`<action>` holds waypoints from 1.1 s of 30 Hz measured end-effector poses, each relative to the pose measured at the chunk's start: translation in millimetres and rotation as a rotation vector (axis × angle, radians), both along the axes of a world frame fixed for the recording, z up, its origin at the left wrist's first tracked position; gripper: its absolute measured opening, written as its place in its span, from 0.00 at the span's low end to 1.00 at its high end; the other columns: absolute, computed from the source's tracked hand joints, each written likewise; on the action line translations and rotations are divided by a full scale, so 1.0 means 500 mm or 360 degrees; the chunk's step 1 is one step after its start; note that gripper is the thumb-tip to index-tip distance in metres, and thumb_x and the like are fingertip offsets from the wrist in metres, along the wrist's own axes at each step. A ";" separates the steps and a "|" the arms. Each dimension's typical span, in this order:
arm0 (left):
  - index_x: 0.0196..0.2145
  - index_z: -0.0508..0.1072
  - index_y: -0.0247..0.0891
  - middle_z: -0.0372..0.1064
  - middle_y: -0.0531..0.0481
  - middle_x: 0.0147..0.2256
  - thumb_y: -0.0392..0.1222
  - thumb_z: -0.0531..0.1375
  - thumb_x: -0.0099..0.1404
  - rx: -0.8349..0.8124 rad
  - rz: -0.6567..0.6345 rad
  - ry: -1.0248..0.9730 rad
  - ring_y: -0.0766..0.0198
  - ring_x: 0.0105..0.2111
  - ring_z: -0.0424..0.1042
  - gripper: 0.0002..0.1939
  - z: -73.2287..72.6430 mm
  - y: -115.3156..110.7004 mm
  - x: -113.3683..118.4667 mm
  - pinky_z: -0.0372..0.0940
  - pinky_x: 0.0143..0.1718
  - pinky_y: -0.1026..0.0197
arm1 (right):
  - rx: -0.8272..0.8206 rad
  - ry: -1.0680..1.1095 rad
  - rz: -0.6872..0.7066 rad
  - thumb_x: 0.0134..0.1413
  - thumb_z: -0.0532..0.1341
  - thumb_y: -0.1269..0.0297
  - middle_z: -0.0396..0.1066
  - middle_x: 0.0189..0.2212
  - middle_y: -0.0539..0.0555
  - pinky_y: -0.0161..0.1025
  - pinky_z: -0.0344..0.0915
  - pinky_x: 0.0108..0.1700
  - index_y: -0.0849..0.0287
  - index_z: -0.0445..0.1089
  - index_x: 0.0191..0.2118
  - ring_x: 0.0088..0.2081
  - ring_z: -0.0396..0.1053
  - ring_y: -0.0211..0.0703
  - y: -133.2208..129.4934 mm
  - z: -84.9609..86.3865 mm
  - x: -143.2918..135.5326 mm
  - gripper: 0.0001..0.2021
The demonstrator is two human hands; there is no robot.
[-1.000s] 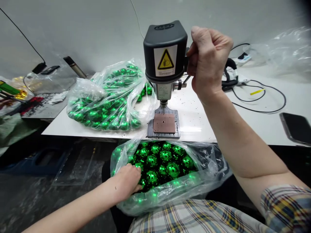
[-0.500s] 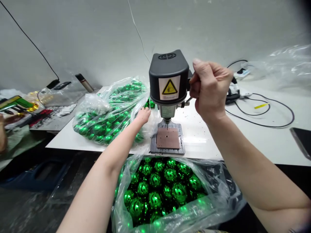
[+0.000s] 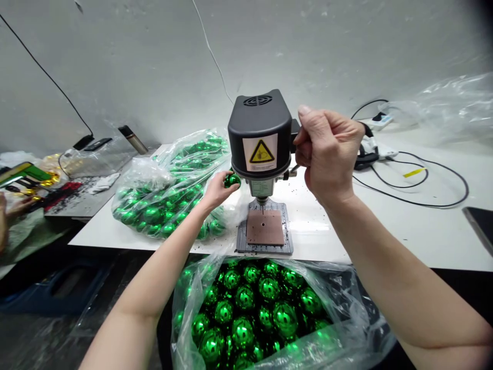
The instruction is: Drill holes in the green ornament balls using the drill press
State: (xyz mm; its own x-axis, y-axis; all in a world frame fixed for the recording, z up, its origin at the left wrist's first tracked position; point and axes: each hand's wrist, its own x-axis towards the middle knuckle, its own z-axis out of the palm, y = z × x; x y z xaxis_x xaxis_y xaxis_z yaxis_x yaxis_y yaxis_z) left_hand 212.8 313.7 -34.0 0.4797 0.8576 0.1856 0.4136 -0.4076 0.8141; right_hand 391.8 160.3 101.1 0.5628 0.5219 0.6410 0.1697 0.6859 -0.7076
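Between the fingers of my left hand (image 3: 217, 191) is a shiny green bauble (image 3: 232, 180), at the mouth of a clear plastic bag (image 3: 148, 177) full of such baubles. A small black drill press (image 3: 260, 136) with a yellow warning label stands in front of me. My right hand (image 3: 329, 149) is closed round the press's feed handle at its right side; the fingers hide most of the handle. Below the drill bit (image 3: 263, 209), a brown square pad (image 3: 265, 228) with a hole lies on the grey base (image 3: 242, 241). Nothing is under the bit.
A second open bag (image 3: 356, 318) of green baubles sits below the table's front edge. Black cables (image 3: 458, 203) and a yellow strip (image 3: 414, 172) lie on the white table (image 3: 385, 231) at right. A flask (image 3: 133, 140) stands at back left; another person's hand (image 3: 19, 208) shows far left.
My left hand has drawn back from the bag's mouth, and a green bauble now shows in its fingers. My right hand stays on the handle. The view has shifted slightly.
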 end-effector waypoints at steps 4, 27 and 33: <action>0.53 0.70 0.33 0.75 0.41 0.42 0.47 0.69 0.57 -0.0842 -0.0032 -0.0494 0.59 0.38 0.75 0.29 0.022 -0.102 -0.060 0.71 0.38 0.57 | 0.0015 0.0035 0.0002 0.54 0.68 0.56 0.52 0.10 0.45 0.37 0.41 0.14 0.56 0.63 0.14 0.12 0.46 0.31 0.002 0.001 0.000 0.23; 0.52 0.72 0.35 0.77 0.44 0.43 0.49 0.72 0.50 -0.0813 -0.0058 -0.0645 0.60 0.41 0.74 0.34 -0.133 -0.223 0.013 0.68 0.45 0.58 | -0.0036 -0.0092 -0.0107 0.52 0.63 0.37 0.51 0.12 0.46 0.40 0.46 0.22 0.54 0.60 0.15 0.18 0.47 0.33 0.017 -0.003 0.009 0.29; 0.53 0.72 0.36 0.76 0.45 0.41 0.49 0.71 0.52 -0.0653 -0.0131 -0.0424 0.61 0.38 0.73 0.32 -0.132 -0.230 0.021 0.69 0.44 0.57 | -0.0006 -0.0135 -0.0109 0.55 0.61 0.38 0.49 0.12 0.46 0.39 0.48 0.24 0.55 0.60 0.16 0.18 0.48 0.33 0.021 -0.006 0.012 0.29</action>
State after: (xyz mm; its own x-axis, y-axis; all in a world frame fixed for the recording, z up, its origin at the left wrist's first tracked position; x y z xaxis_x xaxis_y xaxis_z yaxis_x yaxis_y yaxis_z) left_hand 223.4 198.7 -100.1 0.5305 0.8470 -0.0341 0.1492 -0.0537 0.9873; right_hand 397.8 170.7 97.9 0.5412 0.4866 0.6858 0.2757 0.6679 -0.6913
